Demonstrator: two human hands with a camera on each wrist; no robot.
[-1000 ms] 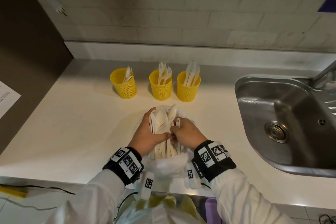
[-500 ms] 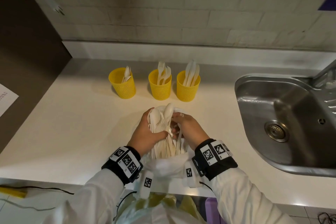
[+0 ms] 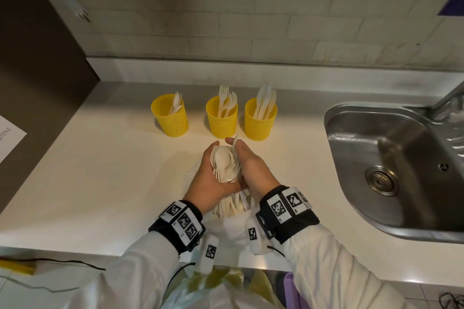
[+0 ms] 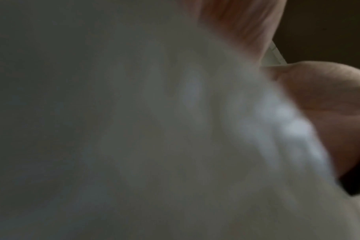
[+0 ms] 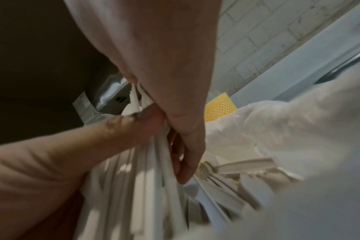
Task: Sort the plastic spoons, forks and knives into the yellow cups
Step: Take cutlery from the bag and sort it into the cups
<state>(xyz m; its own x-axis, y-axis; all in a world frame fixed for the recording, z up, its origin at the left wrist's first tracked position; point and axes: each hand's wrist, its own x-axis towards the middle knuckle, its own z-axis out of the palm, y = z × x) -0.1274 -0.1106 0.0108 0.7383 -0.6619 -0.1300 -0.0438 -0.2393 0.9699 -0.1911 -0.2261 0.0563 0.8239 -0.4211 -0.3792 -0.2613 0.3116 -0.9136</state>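
Three yellow mesh cups stand in a row at the back of the counter: the left cup (image 3: 169, 116) holds spoons, the middle cup (image 3: 221, 119) forks, the right cup (image 3: 260, 120) knives. In front of them my left hand (image 3: 206, 180) grips a bundle of white plastic cutlery (image 3: 222, 160), spoon bowls on top. My right hand (image 3: 253, 170) lies against the bundle's right side and pinches one white utensil (image 3: 234, 142) at its top; which kind is unclear. The right wrist view shows the handles (image 5: 144, 186) between both hands. The left wrist view is blurred white.
A white plastic bag (image 3: 231, 227) with more cutlery (image 5: 226, 168) lies under my wrists at the counter's front edge. A steel sink (image 3: 351, 111) takes up the right side. A dark panel with a paper sheet (image 3: 10, 138) stands at the left.
Both hands have lifted the bundle up and away from the bag toward the cups. My right hand slid from the handles to the top of the bundle.
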